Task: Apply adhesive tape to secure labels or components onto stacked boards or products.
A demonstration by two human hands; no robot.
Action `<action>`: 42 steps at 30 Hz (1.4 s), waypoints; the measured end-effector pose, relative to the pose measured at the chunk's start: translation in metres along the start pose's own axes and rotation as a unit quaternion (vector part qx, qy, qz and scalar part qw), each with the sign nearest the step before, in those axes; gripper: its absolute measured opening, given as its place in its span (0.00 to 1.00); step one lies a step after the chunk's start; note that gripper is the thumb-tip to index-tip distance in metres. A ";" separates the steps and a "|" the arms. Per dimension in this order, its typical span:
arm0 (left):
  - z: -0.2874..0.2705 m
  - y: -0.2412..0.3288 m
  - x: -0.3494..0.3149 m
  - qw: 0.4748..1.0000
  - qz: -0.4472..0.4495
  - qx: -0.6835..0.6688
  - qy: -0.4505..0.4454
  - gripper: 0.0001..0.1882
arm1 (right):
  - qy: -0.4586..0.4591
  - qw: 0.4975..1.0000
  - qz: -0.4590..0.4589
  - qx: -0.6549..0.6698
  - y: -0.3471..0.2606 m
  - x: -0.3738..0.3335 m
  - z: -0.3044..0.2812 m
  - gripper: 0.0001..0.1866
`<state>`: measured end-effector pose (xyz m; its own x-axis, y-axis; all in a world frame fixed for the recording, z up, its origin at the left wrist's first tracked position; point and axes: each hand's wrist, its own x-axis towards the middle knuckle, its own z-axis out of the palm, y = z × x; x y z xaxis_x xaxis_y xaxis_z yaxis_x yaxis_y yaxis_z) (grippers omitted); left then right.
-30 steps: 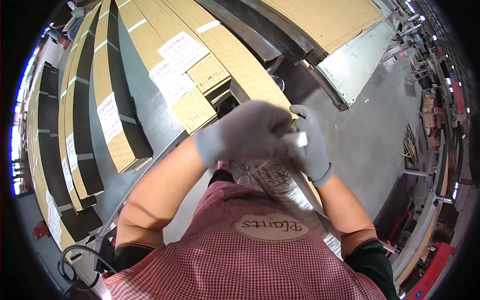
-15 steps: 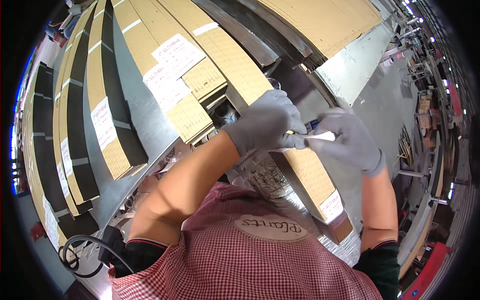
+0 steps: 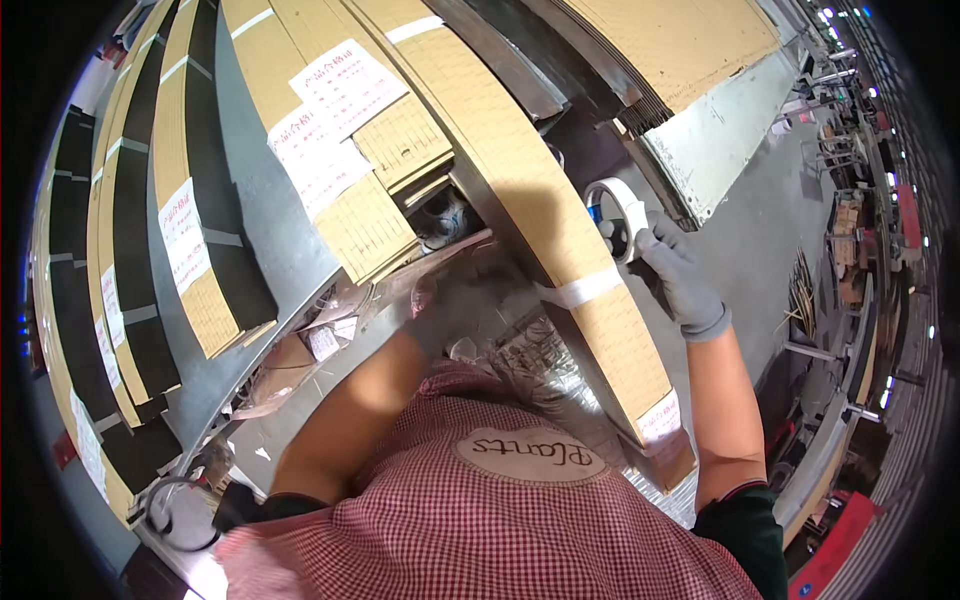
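Note:
My right hand (image 3: 685, 282), in a grey glove, grips a roll of white tape (image 3: 632, 212) by its rim, to the right of a long bundle of yellowish cardboard strips (image 3: 615, 345). Across that bundle lies a white tape band (image 3: 582, 290), wrapped over its top and near side. My left hand (image 3: 468, 312), gloved too, is on the bundle's left side, in shadow and smeared by motion. Its fingers cannot be made out. A white label (image 3: 660, 418) with red print sits at the bundle's near end.
More taped cardboard bundles (image 3: 210, 310) with labels lie on a grey metal table (image 3: 285, 235) to the left. A flat cardboard stack (image 3: 690, 55) rests at the far right. Below the bundle is a shiny silver-wrapped thing (image 3: 545, 365). Loose sticks (image 3: 800, 285) lean farther right.
My hands have moved apart. The left went down and left from the bundle; the right now holds the tape roll up in plain sight. The tape band on the bundle is now uncovered.

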<state>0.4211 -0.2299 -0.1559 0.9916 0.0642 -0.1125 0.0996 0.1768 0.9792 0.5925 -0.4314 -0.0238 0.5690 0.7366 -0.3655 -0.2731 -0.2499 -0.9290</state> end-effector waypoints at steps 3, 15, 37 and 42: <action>-0.007 -0.010 0.005 0.982 -0.118 0.054 0.138 0.09 | 0.029 0.998 -0.039 -0.045 0.000 -0.012 0.002 0.17; 0.079 0.057 -0.023 0.978 0.020 0.207 -0.025 0.25 | 0.008 0.988 0.093 -0.119 0.033 -0.065 -0.041 0.16; 0.027 0.116 -0.083 0.919 0.190 0.345 -0.030 0.11 | -0.347 0.777 -0.206 -0.483 -0.096 -0.054 0.013 0.06; 0.018 -0.032 -0.020 0.949 0.235 0.193 0.079 0.12 | -0.201 0.753 -0.195 -0.595 0.019 0.047 -0.045 0.16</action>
<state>0.3993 -0.2548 -0.1816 0.9125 0.1979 0.3580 -0.2975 -0.2794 0.9129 0.6489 -0.4300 -0.0608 0.0794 0.9710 -0.2254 0.8795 -0.1747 -0.4427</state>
